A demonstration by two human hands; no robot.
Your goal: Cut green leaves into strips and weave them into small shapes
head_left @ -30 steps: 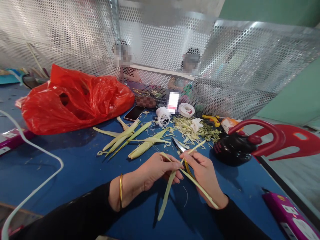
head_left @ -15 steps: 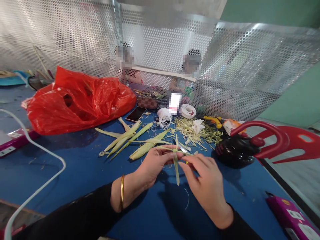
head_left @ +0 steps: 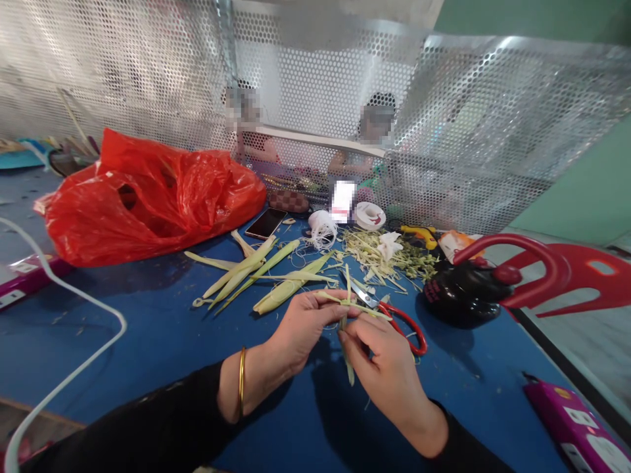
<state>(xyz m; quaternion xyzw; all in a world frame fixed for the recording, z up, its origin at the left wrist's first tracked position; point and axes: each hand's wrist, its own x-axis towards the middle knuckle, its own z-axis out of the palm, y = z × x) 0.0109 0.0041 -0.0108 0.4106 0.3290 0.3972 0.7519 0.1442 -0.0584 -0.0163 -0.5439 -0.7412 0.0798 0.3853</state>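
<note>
My left hand (head_left: 300, 328), with a gold bangle at the wrist, pinches a knotted cross of pale green husk strips (head_left: 349, 301) near its centre. Fingers of my right hand (head_left: 382, 358) close round the strip that hangs down from the knot. One end of the cross points up and another runs to the right above my right hand. Red-handled scissors (head_left: 407, 325) lie open on the table just beyond my right hand. Green husks (head_left: 288, 294) lie beyond my left hand, and a pile of thin shredded strips (head_left: 367, 253) is behind the scissors.
A red plastic bag (head_left: 152, 203) fills the back left of the blue table (head_left: 162, 355), beside a phone (head_left: 266, 223). White string (head_left: 323, 230) and a tape roll (head_left: 369, 215) stand at the back. A black kettle (head_left: 458, 295) is right; two people are behind the perforated screen (head_left: 320, 85).
My right hand has moved left and down, from the right-hand strip to the hanging one. The red scissor handles have come into view. My left hand keeps its hold.
</note>
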